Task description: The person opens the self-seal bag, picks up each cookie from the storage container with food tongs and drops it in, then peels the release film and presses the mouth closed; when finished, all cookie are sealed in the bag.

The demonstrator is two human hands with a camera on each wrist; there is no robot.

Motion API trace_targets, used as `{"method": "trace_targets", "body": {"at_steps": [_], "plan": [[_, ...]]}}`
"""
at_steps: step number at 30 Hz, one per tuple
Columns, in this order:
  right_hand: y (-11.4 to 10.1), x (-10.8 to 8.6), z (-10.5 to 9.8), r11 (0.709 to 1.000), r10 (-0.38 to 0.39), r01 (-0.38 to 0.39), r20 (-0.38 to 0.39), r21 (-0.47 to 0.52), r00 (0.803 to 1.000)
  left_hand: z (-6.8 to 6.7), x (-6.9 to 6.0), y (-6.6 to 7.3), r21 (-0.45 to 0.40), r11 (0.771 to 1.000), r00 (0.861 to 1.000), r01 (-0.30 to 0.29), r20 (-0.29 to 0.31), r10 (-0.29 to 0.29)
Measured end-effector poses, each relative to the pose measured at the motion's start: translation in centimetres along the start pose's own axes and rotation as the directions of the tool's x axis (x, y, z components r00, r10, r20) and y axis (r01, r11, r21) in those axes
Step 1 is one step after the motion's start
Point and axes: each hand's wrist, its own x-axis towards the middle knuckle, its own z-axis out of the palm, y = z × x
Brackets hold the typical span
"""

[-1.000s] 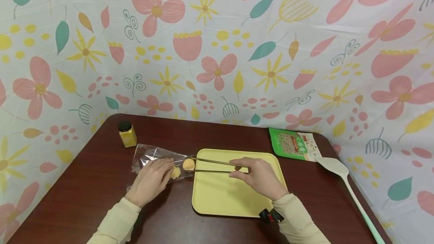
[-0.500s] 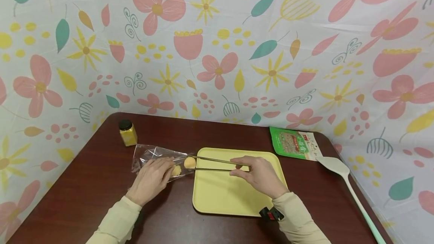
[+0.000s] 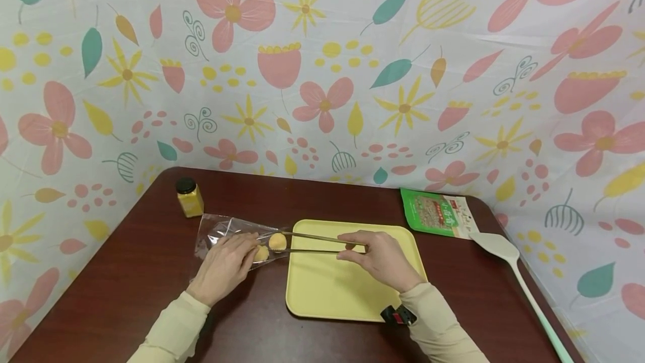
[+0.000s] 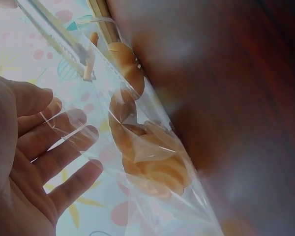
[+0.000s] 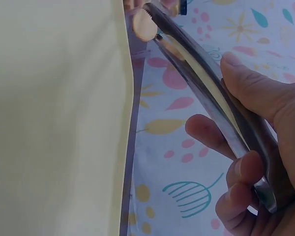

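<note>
My right hand (image 3: 380,257) grips metal tongs (image 5: 248,130) above the yellow tray (image 3: 327,296). The tongs reach left past the tray's edge. Their serrated tips lie on either side of a round golden cookie (image 3: 277,242) at the mouth of a clear plastic bag (image 3: 218,229). More cookies (image 4: 157,169) are heaped inside that bag, as the left wrist view shows. On the left, my left hand (image 3: 227,266) holds the bag's edge between thumb and fingers. Part of the bag is hidden under this hand.
A jar (image 3: 190,199) with a black lid and yellow contents stands at the back left. At the back right lies a green and white packet (image 3: 437,214). A pale long-handled spatula (image 3: 499,246) runs along the right edge of the dark table (image 3: 262,329).
Over the last half second my right hand and the tongs have shifted slightly left, and the round cookie between the tips has moved left as well. My left hand stays in place.
</note>
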Motion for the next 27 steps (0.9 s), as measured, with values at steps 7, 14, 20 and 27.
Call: {"method": "trace_targets", "body": {"at_steps": [7, 14, 20, 27], "plan": [[-0.3, 0.7, 0.7, 0.997, 0.011, -0.013, 0.022, 0.078, 1.000, -0.1, 0.1, 0.0, -0.003, 1.000, 1.000, -0.010, -0.009, 0.010], [-0.4, 1.4, 1.5, 0.987, 0.012, -0.022, 0.063, 0.160, 0.998, -0.1, 0.1, 0.1, -0.014, 1.000, 1.000, -0.018, -0.026, 0.018], [-0.5, 1.9, 2.2, 0.978, 0.029, -0.050, 0.102, 0.205, 0.994, -0.2, 0.0, 0.1, -0.006, 1.000, 1.000, -0.013, -0.026, 0.013], [-0.8, 2.5, 3.2, 0.975, 0.013, -0.036, 0.107, 0.220, 0.994, -0.2, 0.0, 0.0, -0.013, 1.000, 1.000, -0.009, -0.029, 0.009]]}}
